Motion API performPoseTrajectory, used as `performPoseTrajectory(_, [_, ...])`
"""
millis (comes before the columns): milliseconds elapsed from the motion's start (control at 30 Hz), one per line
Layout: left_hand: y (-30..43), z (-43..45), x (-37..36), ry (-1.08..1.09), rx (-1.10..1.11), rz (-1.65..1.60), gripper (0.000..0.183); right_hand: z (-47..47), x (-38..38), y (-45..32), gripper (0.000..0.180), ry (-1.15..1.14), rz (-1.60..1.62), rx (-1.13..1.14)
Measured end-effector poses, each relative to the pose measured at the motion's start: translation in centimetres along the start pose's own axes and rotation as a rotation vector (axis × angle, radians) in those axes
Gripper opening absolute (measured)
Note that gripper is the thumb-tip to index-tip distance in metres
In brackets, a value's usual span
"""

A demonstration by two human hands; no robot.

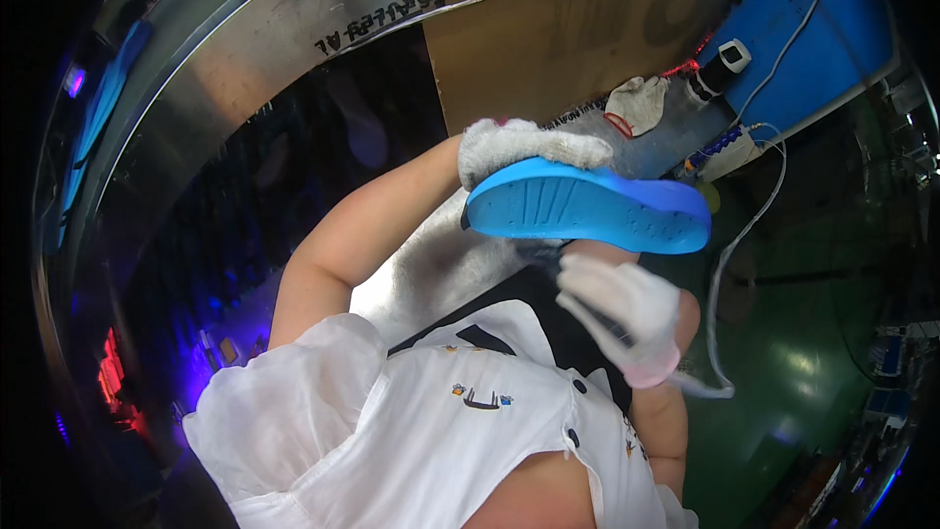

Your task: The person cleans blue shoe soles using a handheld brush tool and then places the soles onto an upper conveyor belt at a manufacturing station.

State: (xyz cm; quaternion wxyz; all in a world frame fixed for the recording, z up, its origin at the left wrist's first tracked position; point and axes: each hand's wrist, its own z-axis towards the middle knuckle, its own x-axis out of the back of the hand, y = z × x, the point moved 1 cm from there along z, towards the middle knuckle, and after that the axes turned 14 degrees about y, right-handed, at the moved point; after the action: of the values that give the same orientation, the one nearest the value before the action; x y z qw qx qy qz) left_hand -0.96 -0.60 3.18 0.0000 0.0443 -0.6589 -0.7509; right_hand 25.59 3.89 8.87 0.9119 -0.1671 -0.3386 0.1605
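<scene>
My left hand [536,150], in a whitish knitted glove, grips a bright blue shoe sole [587,209] along its upper edge. The sole's broad face, with grooves and small dimples, is turned towards me. Below it, my right hand [624,316], in a white glove with a pink cuff, is blurred by motion. Its fingers are closed around a slim dark tool [615,329], whose kind is unclear; a blurred dark part [543,253] shows beyond the fingertips, below the sole. A dark edge shows behind the sole's left end.
Brown cardboard [558,44] lies ahead, beside a dark recess. A loose glove [637,106] with a red edge lies near a black-and-white device [720,72]. A blue segmented hose [714,150] sits by the blue panel [815,37]; a pale tube [720,286] hangs at right.
</scene>
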Motion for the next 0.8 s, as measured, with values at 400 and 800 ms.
performPoseTrajectory(400, [1.2, -1.3, 2.1, 0.017, -0.142, 0.059, 0.042, 0.8, 1.5, -0.1, 0.026, -0.102, -0.142, 0.077])
performPoseTrajectory(800, [-0.1, -2.1, 4.7, 0.169, 0.104, 0.087, 0.036, 0.7, 2.3, 0.7, 0.026, 0.097, -0.109, 0.098])
